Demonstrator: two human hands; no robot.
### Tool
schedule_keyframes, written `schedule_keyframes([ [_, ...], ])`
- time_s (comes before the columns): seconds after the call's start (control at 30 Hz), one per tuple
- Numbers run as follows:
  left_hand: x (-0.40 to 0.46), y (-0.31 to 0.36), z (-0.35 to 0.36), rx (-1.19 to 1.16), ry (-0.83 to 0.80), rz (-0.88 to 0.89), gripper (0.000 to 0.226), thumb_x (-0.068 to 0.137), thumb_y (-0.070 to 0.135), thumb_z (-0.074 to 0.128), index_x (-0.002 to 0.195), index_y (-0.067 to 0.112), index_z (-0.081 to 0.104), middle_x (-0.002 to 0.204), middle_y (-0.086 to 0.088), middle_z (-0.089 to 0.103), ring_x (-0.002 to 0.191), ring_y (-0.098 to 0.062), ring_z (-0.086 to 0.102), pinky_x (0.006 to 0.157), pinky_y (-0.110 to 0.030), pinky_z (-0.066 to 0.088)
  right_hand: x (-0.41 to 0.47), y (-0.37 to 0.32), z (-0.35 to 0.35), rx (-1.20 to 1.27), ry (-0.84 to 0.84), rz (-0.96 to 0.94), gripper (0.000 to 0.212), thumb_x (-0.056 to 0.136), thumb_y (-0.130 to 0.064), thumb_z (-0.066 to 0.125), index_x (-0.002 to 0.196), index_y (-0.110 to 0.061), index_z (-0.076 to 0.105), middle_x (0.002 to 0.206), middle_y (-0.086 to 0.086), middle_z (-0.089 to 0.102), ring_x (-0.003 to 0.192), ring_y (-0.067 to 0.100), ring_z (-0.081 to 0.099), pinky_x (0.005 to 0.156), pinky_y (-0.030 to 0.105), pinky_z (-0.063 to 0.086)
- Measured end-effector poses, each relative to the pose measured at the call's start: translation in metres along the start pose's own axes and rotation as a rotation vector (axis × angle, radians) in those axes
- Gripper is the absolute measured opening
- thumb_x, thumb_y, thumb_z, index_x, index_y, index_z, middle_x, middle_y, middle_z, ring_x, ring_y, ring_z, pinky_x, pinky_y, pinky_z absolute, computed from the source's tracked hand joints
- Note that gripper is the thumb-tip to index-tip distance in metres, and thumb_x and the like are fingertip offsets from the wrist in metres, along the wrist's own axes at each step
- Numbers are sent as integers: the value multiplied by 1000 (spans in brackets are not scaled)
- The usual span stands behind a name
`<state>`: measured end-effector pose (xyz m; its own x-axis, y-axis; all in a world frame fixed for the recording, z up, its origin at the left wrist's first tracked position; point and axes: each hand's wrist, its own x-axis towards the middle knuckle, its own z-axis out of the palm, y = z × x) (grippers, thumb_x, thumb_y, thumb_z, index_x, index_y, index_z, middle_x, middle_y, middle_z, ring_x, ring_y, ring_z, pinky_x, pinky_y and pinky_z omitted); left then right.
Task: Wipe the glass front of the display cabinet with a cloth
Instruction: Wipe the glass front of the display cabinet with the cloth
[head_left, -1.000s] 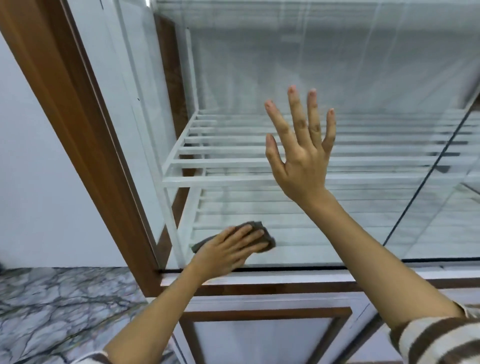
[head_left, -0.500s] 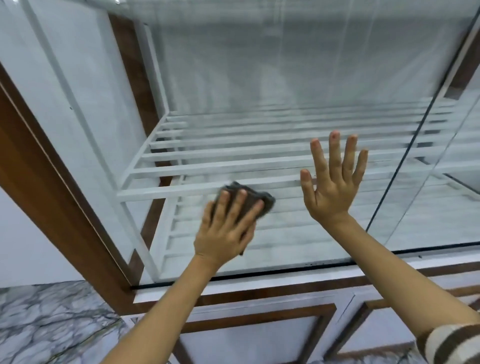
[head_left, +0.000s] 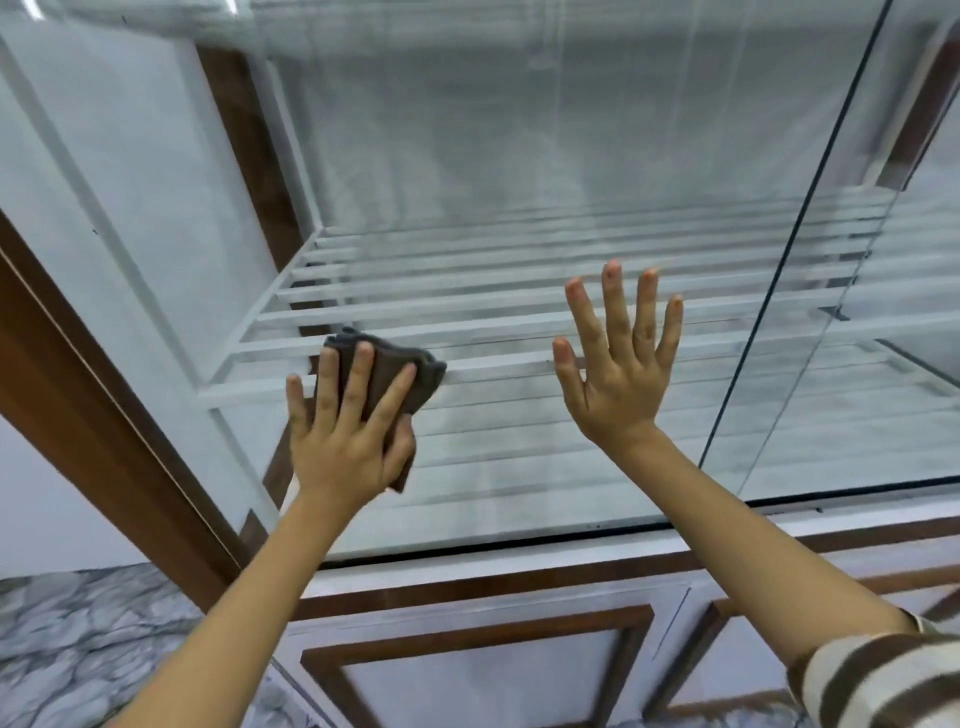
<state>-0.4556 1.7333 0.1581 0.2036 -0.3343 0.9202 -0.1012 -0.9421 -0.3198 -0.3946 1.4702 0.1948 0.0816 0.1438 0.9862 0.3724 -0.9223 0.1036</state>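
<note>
- Head view: left hand (head_left: 349, 441) presses the dark cloth (head_left: 395, 374) flat on the glass front (head_left: 519, 457), low left, fingers spread over it.
- Right hand (head_left: 618, 374) is empty, fingers apart, apparently against the pane.
- Cloth looks soft and light; I think a flat palm holds it best.

Person, two bare forearms and hands: left hand (head_left: 345, 447), right hand (head_left: 618, 374). No rings, watch or gloves visible. Right sleeve (head_left: 883, 680): knit, cream with broad brown horizontal stripes, ending below the elbow.
</note>
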Motion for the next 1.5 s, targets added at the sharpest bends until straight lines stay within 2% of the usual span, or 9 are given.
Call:
schedule_keyframes([
  [0.1,13,37,9,-48,40,-26,58,92,33,42,148,21,32,160,-12,9,147,-36,8,119,-50,10,-3,0,0,10,-1,-4,53,104,-41,28,153,-28,16,162,-4,2,149,23,4,121,47,5],
  [0.33,-100,62,22,57,-328,688,55,101,39,21,153,25,11,161,-11,-2,148,-31,-3,120,-47,-4,1,5,-9,71,-74,-25,52,104,-42,31,153,-30,18,162,-6,2,149,21,3,120,45,1],
  [0.67,98,55,1,-93,80,-400,55,97,34,42,148,18,30,153,-20,25,141,-44,19,116,-54,18,34,89,-22,-8,77,17,49,104,-37,35,151,-25,30,161,-3,12,148,25,11,119,49,10],
  [0.83,66,96,20,-83,11,94,57,91,43,51,145,27,38,153,-12,30,146,-31,15,118,-46,17,30,90,-18,-40,97,5,49,104,-37,33,151,-24,26,162,-4,7,148,26,10,120,49,11],
  [1.0,-61,118,34,51,-334,761,69,93,48,44,152,26,17,160,-12,-2,148,-30,0,120,-49,-7,29,92,-20,-23,84,0,50,104,-39,31,152,-26,22,161,-8,2,149,22,4,120,47,8],
  [1.07,-85,119,27,74,-373,738,70,94,42,40,153,25,6,161,-7,-7,148,-27,-6,119,-48,-11,31,91,-21,-16,61,8,51,104,-41,29,153,-27,19,161,-9,-1,149,21,1,121,45,5],
  [1.23,-13,117,23,-34,-132,98,63,95,32,41,152,26,16,161,-9,1,148,-31,0,120,-46,0,31,89,-20,-34,41,20,50,104,-41,29,151,-27,20,161,-8,-3,148,21,-1,121,46,6],
  [1.33,42,130,25,-113,-10,-101,63,93,28,46,151,22,22,161,-10,2,147,-35,3,120,-48,8,31,89,-21,-20,33,51,49,104,-40,30,149,-22,29,158,4,22,148,20,0,120,46,7],
  [1.5,1,179,48,-119,-112,278,64,91,40,48,149,24,27,160,-13,9,147,-35,9,120,-46,10,31,89,-21,-9,35,64,47,103,-40,31,146,-22,36,146,13,43,148,20,1,118,49,11],
])
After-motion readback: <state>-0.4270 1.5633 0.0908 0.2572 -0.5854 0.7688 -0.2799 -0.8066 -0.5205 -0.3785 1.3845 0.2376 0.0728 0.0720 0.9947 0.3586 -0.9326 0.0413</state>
